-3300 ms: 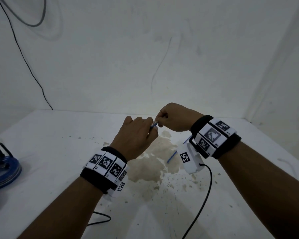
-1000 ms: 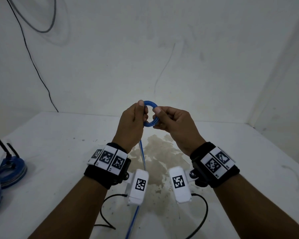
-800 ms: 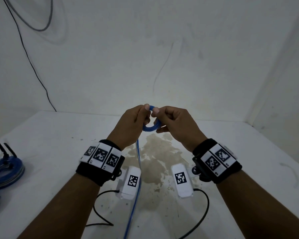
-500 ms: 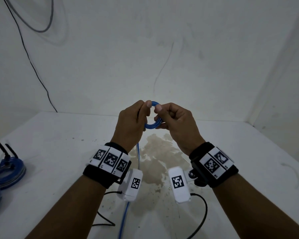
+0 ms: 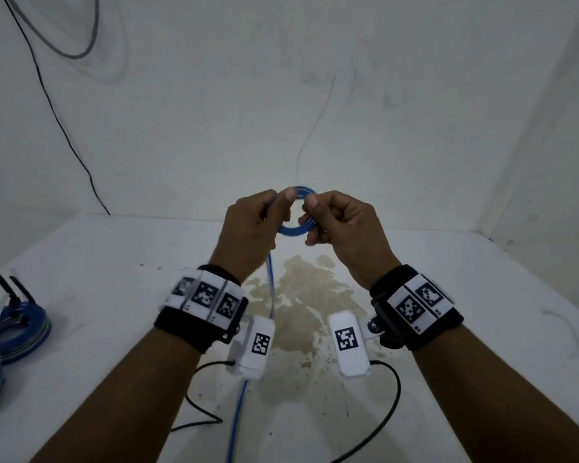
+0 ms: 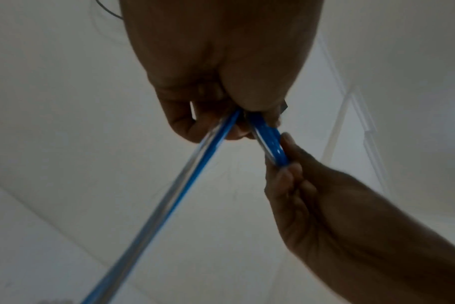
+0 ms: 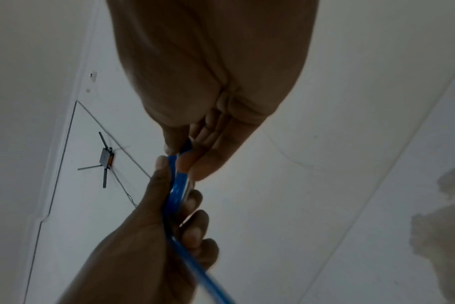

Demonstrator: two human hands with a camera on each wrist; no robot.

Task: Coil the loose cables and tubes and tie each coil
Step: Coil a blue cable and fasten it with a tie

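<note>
Both hands pinch one small ring of blue tube (image 5: 295,225) held up above the white table (image 5: 114,262): the left hand (image 5: 248,232) grips the ring's left side between thumb and curled fingers, and the right hand (image 5: 345,228) pinches its right side the same way, thumb on top. From the head camera the ring stands roughly upright, its opening facing the person, and at least two turns lie side by side in it; the exact number of turns cannot be told. One loose tail of the tube (image 5: 244,389) leaves the left hand's underside and runs down and towards the person, its long axis nearly straight from the hands to the near table edge, passing between the two wrists. In the left wrist view that tail (image 6: 169,195) slants away to the lower left, while the ring (image 6: 269,142) sits edge-on between the two hands. At the table's left edge lie two finished blue coils (image 5: 17,332), the nearer one cut off by the frame. A brown stain (image 5: 301,312) marks the table under the hands.
</note>
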